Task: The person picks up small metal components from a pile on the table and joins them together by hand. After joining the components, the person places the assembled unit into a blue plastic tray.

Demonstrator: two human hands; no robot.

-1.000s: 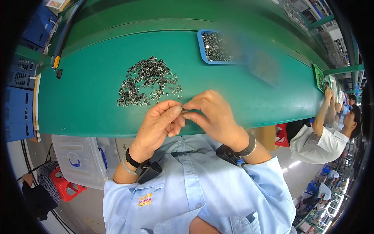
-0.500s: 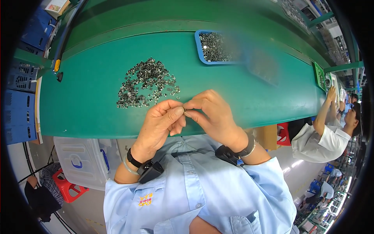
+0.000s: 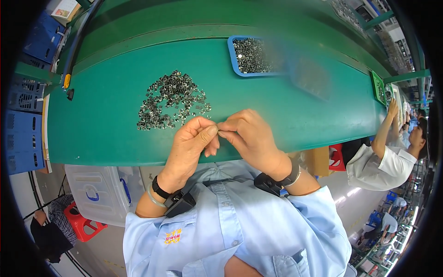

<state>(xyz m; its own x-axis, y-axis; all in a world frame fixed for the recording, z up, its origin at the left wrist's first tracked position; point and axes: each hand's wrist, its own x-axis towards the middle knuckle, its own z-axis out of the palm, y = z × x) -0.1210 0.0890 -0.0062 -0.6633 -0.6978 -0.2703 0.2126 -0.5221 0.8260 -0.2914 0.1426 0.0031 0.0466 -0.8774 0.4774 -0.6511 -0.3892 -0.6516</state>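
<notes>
My left hand (image 3: 193, 141) and my right hand (image 3: 249, 136) meet fingertip to fingertip over the near edge of the green table (image 3: 106, 111). Both are closed in a pinch around something tiny, mostly hidden between thumbs and index fingers. Just beyond my left hand lies a loose pile of small black and silver metal parts (image 3: 168, 94), spread in a rough arc. Farther off to the right stands a blue tray (image 3: 234, 60) filled with similar small parts; its right side is blurred.
A clear lidded storage box (image 3: 92, 187) and a red stool (image 3: 83, 224) stand below the table at left. Blue crates (image 3: 23, 138) are stacked at the left end. A co-worker in a white shirt (image 3: 383, 166) sits at right, near a green tray (image 3: 378, 87).
My hands stay together in the same pinch, with only slight finger movement. The view has shifted a little; the pile and the tray look the same.
</notes>
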